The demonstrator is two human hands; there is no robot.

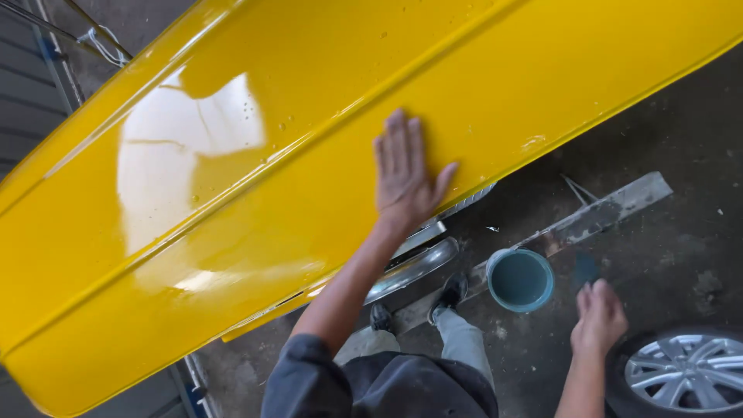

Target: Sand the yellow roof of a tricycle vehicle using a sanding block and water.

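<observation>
One yellow car panel point(309, 155), one blue bucket point(520, 280), one wheel point(685, 373), two hands point(404, 172), two shoes point(449, 294).

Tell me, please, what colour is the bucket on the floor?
The bucket is teal blue, clearest in the head view.

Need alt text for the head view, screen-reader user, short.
The left hand lies flat, fingers spread, on a glossy, wet yellow car panel that fills most of the view. The right hand hangs lower, holding a small dark piece over the concrete floor, beside a blue bucket and a wheel.
</observation>
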